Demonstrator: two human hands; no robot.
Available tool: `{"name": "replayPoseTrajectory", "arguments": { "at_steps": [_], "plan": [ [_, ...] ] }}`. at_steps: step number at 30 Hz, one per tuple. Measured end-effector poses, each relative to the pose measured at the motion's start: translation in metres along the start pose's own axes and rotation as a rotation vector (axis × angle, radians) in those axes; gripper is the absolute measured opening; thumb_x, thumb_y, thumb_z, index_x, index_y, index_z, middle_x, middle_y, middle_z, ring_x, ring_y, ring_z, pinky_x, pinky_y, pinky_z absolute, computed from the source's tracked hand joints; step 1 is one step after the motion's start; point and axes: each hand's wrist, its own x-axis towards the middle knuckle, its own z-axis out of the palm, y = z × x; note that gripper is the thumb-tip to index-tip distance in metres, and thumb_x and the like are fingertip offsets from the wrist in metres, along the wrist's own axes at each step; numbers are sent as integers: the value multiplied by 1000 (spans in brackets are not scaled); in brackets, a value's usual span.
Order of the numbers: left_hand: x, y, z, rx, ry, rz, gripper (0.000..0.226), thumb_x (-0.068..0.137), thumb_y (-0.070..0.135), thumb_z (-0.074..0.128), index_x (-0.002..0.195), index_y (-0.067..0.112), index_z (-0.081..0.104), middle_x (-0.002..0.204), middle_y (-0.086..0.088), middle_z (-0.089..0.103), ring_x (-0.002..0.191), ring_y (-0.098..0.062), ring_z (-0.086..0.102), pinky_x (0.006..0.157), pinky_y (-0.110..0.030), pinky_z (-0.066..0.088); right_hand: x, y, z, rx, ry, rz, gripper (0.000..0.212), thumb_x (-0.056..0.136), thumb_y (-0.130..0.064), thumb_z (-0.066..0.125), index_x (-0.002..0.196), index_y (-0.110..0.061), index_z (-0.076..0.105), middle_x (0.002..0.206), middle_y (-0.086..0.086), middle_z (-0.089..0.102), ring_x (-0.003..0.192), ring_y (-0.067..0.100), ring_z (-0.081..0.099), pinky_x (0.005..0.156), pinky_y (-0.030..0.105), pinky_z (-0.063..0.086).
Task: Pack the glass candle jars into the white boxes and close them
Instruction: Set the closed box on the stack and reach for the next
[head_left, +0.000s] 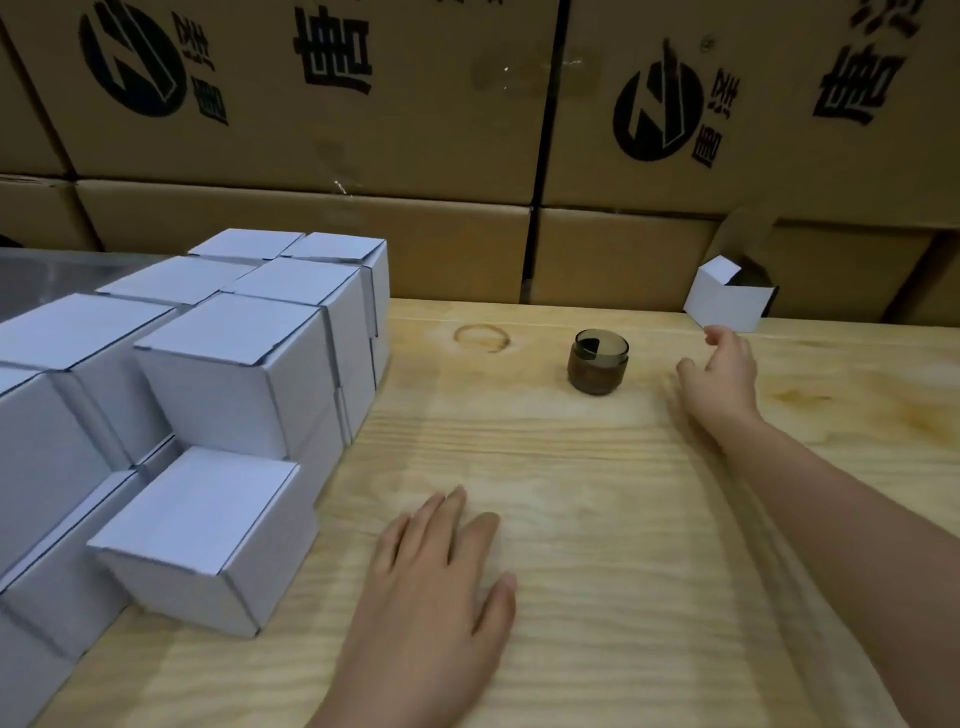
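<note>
**One jar on the counter, both hands holding nothing**

A single glass candle jar (597, 361) is seen standing upright on the wooden counter (571, 519), towards the far side and a little right of the middle. Its glass is dark brown, and no lid is seen on it. Nothing is touching it.

Just to the right of the jar, the right hand (724, 379) is stretched forward with its fingers loosely spread and nothing held in them. Its forefinger is pointed at the lower corner of an open white box (724, 301), which is tilted against the back of the counter with one flap raised (whether fingertip and box are in contact cannot be told). Something dark is glimpsed inside the box, but it cannot be made out.

Nearer the viewer, the left hand (436, 571) is laid flat on the bare wood, palm down, with its fingers straight and slightly parted.

A faint ring-shaped stain (482, 338) is seen on the wood to the left of the jar. Further left, closed white boxes (234, 364) are stacked in two layers, with one set alone in front of the stack. Behind them a strip of metal surface (52, 270) is visible.

The back of the scene is filled by large cardboard cartons (311, 130) printed with black logos and characters.
</note>
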Motion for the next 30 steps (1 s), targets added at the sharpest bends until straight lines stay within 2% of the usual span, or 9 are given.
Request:
{"name": "replayPoseTrajectory", "arguments": {
  "at_steps": [2,4,9,14,19,22,25,27,30],
  "plan": [
    [3,5,-11,-22,-86,-23,61,80,55,24,126,31,55,145,0,44,134,-14,42,108,-24,14,33,5,-1,-26,11,12,57,89,-9,52,143,-9,32,145,7,33,133,28,31,107,40,31],
    [7,5,-14,-42,-54,-12,49,75,50,40,102,25,72,120,-4,66,110,-23,64,93,-32,32,65,9,-7,-53,11,11,64,89,-10,54,146,-9,26,148,9,29,132,32,32,106,43,32],
    [14,5,-4,21,40,7,49,66,51,42,87,23,76,108,-3,71,97,-26,69,83,-28,34,118,21,-11,-120,-17,97,78,88,-12,59,150,-10,11,156,3,9,133,34,34,105,44,34],
    [18,4,0,69,103,38,47,67,50,42,84,22,76,106,-4,71,94,-26,70,82,-29,35,132,23,1,-459,-268,112,48,94,-14,49,140,-6,38,142,19,23,118,41,41,98,45,39],
    [16,2,-1,108,53,44,48,68,51,41,82,22,77,105,-3,72,93,-26,71,82,-28,35,134,28,2,-455,-77,-21,50,89,-7,55,136,-1,40,141,15,25,126,38,30,99,47,37],
    [15,0,2,146,90,77,54,82,57,34,80,24,77,103,-1,72,92,-25,71,81,-28,35,148,29,-1,-471,-121,1,54,88,-12,60,136,1,38,144,15,26,128,40,27,103,48,32],
    [14,3,2,142,126,69,71,93,60,15,79,27,76,103,1,72,95,-22,70,81,-32,37,162,33,-1,-554,-192,20,44,89,-15,59,129,-2,50,142,15,29,125,40,30,101,43,32],
    [15,5,3,141,151,67,69,92,61,17,79,28,76,103,2,72,97,-21,69,80,-33,38,166,37,-1,-568,-202,16,32,90,-13,57,120,-3,59,143,12,26,123,40,29,100,44,34],
    [17,3,5,175,189,92,56,85,61,31,79,27,76,104,1,72,97,-22,69,81,-33,38,164,38,-1,-559,-139,-20,28,95,-11,49,115,5,58,137,15,30,117,41,35,92,46,39]
  ]
}}
